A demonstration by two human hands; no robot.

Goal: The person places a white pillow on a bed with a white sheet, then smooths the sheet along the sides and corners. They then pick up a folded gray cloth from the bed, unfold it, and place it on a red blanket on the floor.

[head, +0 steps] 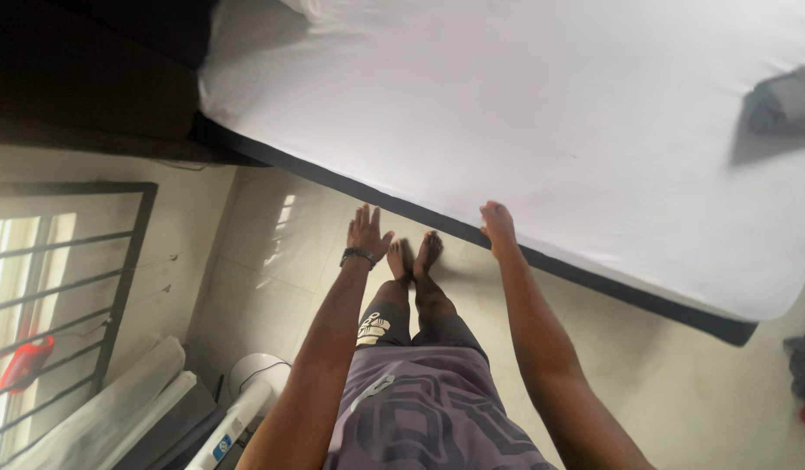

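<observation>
One mattress [550, 130], two hands, perhaps one fan [250, 392].

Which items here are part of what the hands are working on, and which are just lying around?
In hand:
- white sheet, its edge gripped by the right hand
- mattress with dark side
- left hand, fingers spread, open, above the floor, short of the mattress

Lying about:
- grey bundle on the bed
- white fan
- window bars

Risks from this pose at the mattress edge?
The right hand alone grips the white sheet at the mattress edge; the left hand hangs open, apart, so the sheet may pull unevenly. Bare feet on glossy floor tiles might slip. The dark folded cloth could shift.
</observation>
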